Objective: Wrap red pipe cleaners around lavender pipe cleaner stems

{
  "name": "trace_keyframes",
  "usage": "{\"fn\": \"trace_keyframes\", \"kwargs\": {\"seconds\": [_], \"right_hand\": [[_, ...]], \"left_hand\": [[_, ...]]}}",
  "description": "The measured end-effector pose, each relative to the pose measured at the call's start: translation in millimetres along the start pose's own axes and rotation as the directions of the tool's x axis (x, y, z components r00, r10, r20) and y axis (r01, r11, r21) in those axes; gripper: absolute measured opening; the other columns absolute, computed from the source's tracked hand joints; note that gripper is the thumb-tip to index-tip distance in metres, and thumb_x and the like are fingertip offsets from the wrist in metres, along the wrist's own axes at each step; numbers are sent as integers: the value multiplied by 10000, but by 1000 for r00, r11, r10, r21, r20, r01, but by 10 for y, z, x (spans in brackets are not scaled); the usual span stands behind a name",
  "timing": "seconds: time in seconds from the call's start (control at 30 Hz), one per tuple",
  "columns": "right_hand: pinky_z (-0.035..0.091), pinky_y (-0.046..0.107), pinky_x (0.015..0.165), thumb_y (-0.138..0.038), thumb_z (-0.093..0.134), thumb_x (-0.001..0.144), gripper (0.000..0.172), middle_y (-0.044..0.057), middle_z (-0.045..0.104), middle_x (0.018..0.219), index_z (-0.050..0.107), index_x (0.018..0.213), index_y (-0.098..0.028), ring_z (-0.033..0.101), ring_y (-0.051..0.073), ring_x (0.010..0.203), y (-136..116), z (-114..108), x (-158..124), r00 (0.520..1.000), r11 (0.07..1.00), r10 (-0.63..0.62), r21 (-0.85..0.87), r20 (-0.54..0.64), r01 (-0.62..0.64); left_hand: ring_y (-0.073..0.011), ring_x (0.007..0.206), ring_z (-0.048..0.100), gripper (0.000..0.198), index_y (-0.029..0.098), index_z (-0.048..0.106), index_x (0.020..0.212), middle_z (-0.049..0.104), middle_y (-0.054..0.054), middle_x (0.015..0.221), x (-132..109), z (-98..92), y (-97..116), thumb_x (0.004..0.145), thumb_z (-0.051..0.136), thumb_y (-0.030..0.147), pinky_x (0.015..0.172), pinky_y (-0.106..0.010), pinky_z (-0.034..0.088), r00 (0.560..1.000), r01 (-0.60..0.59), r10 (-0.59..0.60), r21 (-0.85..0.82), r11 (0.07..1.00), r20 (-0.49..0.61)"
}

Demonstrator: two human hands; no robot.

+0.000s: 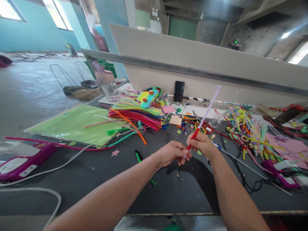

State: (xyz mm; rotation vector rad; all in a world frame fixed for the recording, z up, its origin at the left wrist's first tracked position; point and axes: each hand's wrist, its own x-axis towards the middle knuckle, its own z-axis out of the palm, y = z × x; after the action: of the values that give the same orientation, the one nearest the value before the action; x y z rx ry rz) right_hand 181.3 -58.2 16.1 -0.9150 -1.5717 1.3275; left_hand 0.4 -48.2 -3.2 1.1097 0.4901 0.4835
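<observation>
A lilac pipe cleaner stem (209, 108) with a red lower part rises tilted to the right from between my two hands. My left hand (175, 153) pinches the red lower end. Just above it, my right hand (201, 143) is closed round the red section, thumb and fingers pressed together. The fingertips partly hide the bottom of the stem. On the dark table below my left forearm lies a green and black pen-like tool (138, 156), partly covered by the arm.
A heap of coloured pipe cleaners (141, 114) lies beyond my left hand, near a green sheet (79, 123). More pipe cleaners (247, 128) are piled at the right. A phone (179, 91) leans against the divider. Purple power strips (21, 162) with cables sit at both sides.
</observation>
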Motion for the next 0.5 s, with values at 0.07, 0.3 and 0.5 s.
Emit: {"fn": "trace_keyframes", "kwargs": {"seconds": [0.07,0.3,0.5], "right_hand": [[304,201,420,-376,638,759,240,-23,504,572,578,725,-146,413,73,447,10,-2,0,1000,1000,-10,12,13,10],[320,201,451,-366,617,787,226,-27,495,592,574,757,-145,420,74,484,10,-37,-21,998,999,-8,-32,55,10],[372,199,495,-361,633,777,256,-6,539,734,583,939,-169,482,83,569,-28,33,1,999,999,-32,-7,-3,32]], "left_hand": [[-94,459,563,280,65,677,763,637,-68,650,-5,-1,10,706,688,339,422,-190,429,1000,3,-3,10,1000,17],[-111,509,596,383,73,671,889,656,-88,743,-8,-3,7,686,700,396,462,-217,479,993,23,-28,37,999,112],[-100,466,567,340,87,660,773,615,-35,600,40,36,-33,670,701,409,450,-210,474,998,-19,29,177,984,-54]]}}
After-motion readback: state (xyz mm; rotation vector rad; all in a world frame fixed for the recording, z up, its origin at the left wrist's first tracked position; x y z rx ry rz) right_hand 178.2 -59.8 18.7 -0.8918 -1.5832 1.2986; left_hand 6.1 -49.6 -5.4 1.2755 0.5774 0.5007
